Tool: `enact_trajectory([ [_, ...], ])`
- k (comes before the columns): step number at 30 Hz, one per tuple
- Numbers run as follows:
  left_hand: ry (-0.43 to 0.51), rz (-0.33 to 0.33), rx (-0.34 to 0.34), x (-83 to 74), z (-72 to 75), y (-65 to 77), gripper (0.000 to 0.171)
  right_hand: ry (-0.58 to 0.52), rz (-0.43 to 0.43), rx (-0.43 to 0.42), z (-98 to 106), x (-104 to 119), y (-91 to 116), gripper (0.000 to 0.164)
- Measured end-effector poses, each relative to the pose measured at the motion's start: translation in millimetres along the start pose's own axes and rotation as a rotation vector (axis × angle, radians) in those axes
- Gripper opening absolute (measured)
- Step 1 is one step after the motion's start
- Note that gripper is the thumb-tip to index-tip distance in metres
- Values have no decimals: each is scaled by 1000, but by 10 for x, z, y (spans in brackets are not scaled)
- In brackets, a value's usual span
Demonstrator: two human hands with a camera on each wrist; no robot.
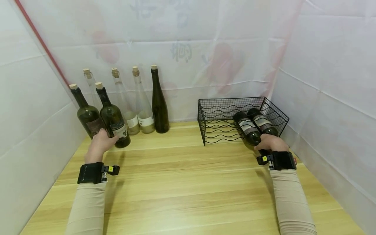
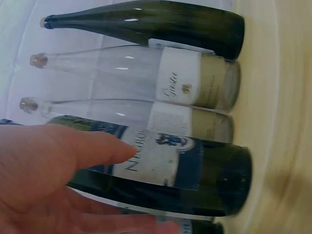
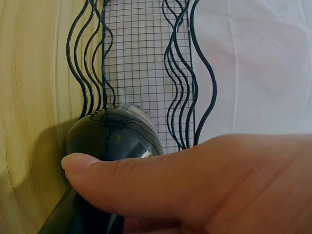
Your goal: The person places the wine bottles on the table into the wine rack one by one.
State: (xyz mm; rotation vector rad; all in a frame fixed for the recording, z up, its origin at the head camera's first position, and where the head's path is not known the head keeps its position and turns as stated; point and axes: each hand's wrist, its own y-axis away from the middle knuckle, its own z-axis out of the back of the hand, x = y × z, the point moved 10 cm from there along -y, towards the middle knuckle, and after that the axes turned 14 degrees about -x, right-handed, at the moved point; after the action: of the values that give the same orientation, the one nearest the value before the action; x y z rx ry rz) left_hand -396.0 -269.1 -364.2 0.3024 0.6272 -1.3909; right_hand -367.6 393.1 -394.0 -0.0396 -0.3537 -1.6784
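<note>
At the left, my left hand (image 1: 101, 143) is up against a dark green corked wine bottle (image 1: 113, 117) that stands upright. In the left wrist view its thumb lies straight across the white and blue label (image 2: 146, 158), with the other fingers extended along the bottle's far side. Another dark corked bottle (image 1: 88, 114) stands just left of this hand. On the right, two dark wine bottles lie side by side in a black wire rack (image 1: 223, 129). My right hand (image 1: 273, 143) grips the left one (image 1: 248, 129) near its neck, thumb across its shoulder (image 3: 112, 136). The right one (image 1: 262, 122) is partly hidden by the hand.
Behind the left bottles stand several corked clear bottles, one with a white label (image 1: 145, 120), and a slim dark green bottle (image 1: 160, 111). White cloth walls (image 1: 182, 81) enclose the back and sides of the wooden table (image 1: 182, 182).
</note>
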Motion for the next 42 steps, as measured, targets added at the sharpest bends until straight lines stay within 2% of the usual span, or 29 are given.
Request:
enact_trajectory([
  [5, 57, 37, -57, 77, -92, -85, 95, -27, 11, -23, 25, 13, -17, 59],
  [7, 79, 58, -74, 108, -129, -112, 98, -28, 17, -32, 26, 16, -17, 56],
  [16, 140, 79, -147, 200, -228, -192, 113, -25, 6, -57, 2, 5, 1, 77],
  [21, 187, 89, -206, 273, -261, -234, 118, -23, 11, -73, 3, 7, -30, 71],
  [29, 229, 107, -250, 328, -292, -314, 121, -26, -7, -71, 22, -41, -34, 71],
  [34, 240, 49, -250, 274, -298, -320, 120, -18, -6, -68, 45, -37, -28, 62],
  [37, 234, 4, -227, 238, -321, -323, 120, -14, -1, -66, 40, -41, -32, 56],
  [39, 262, -22, -191, 226, -359, -324, 118, -25, 2, -63, 32, -41, -27, 54],
  [42, 346, -55, -86, 218, -462, -324, 113, -55, 6, -64, 61, -37, -15, 55],
])
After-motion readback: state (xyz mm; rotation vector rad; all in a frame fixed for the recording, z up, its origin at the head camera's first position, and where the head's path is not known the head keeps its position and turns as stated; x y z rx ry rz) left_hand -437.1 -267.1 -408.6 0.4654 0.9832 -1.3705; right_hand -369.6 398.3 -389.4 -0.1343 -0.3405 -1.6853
